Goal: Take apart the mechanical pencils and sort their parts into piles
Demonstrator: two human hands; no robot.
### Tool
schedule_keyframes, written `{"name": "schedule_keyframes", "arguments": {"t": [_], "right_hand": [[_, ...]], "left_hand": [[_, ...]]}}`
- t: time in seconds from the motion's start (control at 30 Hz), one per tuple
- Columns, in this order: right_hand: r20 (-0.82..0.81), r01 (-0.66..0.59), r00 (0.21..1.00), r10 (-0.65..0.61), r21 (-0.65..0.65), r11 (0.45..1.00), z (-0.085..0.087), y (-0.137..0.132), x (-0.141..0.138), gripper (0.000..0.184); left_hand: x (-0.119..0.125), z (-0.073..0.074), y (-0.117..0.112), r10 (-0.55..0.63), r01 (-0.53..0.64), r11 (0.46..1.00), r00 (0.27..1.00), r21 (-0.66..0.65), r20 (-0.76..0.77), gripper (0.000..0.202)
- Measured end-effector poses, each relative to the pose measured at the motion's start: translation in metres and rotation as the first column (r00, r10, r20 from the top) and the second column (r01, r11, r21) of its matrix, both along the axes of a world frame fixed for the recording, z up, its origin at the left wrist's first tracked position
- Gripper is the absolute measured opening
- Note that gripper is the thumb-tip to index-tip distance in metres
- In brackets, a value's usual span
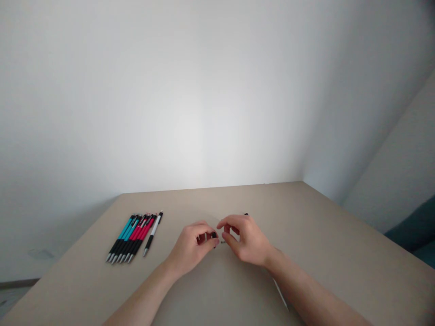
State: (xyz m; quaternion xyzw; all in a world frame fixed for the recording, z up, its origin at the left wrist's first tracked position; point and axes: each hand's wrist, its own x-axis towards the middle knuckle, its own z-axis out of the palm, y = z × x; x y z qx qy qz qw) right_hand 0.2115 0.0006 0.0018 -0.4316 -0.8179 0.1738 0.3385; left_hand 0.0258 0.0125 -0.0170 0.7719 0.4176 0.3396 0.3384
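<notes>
My left hand (193,246) and my right hand (246,240) meet over the middle of the beige table (322,235). Both are closed in a pinch around a small pen part (217,237). Its dark end sits in my left fingers and a thin metal tip shows between the two hands. A black end (246,214) pokes out just behind my right hand. To the left lies a row of pens (134,237): teal ones, red ones and one white one (152,234), all with black grips and tips pointing toward me.
A thin white piece (280,294) lies on the table beside my right forearm. A white wall rises behind the table's far edge. At the right a dark blue seat (414,226) stands beside the table.
</notes>
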Motion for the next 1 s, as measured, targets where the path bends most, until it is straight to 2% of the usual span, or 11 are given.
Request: {"name": "schedule_keyframes", "arguments": {"t": [0.17,0.37,0.57,1.0], "right_hand": [[0.029,-0.086,0.996,0.087,-0.04,0.996,0.002,-0.002,-0.003,0.019],[0.014,-0.087,0.996,0.088,-0.095,0.992,0.001,-0.003,-0.006,0.011],[-0.006,-0.102,0.995,0.103,-0.15,0.983,0.0,-0.002,-0.01,0.012],[0.041,-0.086,0.995,0.095,-0.177,0.98,0.004,-0.002,-0.01,0.014]], "left_hand": [[0.0,-0.006,0.001,-0.056,0.053,0.998,0.993,-0.034,-0.099,0.013],[-0.003,-0.006,0.004,-0.043,0.032,0.997,0.985,-0.065,-0.167,0.024],[-0.006,-0.003,0.005,-0.065,0.051,0.997,0.967,-0.06,-0.247,0.033],[-0.004,0.0,0.004,-0.062,0.055,0.998,0.954,-0.032,-0.294,0.028]]}}
